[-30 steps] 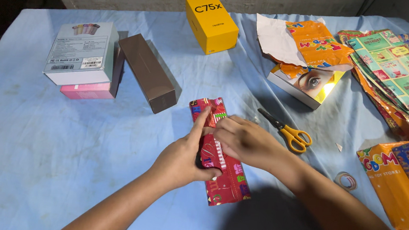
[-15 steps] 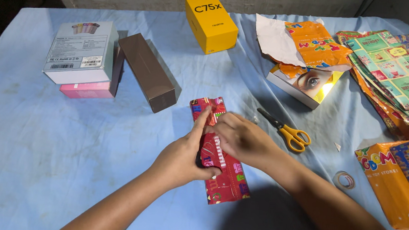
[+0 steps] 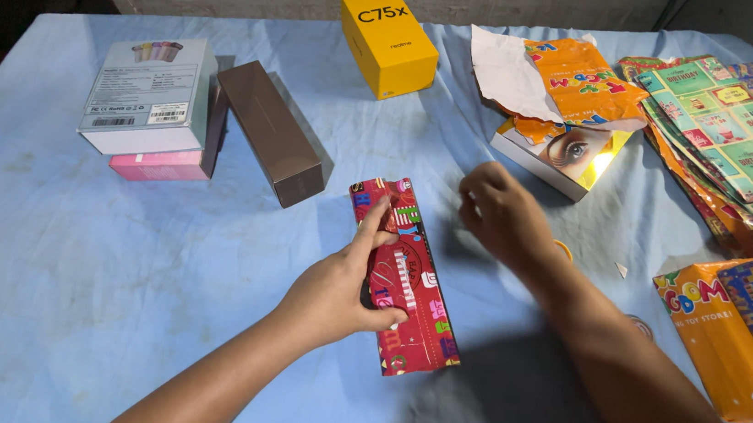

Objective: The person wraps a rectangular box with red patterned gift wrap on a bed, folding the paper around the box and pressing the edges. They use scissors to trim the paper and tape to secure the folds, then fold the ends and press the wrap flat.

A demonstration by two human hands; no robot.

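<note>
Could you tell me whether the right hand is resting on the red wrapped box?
No, the right hand hovers off the red wrapped box; only the left hand presses it.

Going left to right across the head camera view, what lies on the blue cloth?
Grey box on pink box → brown box → red wrapped parcel under left hand → right hand → stack of wrapping sheets.
</note>
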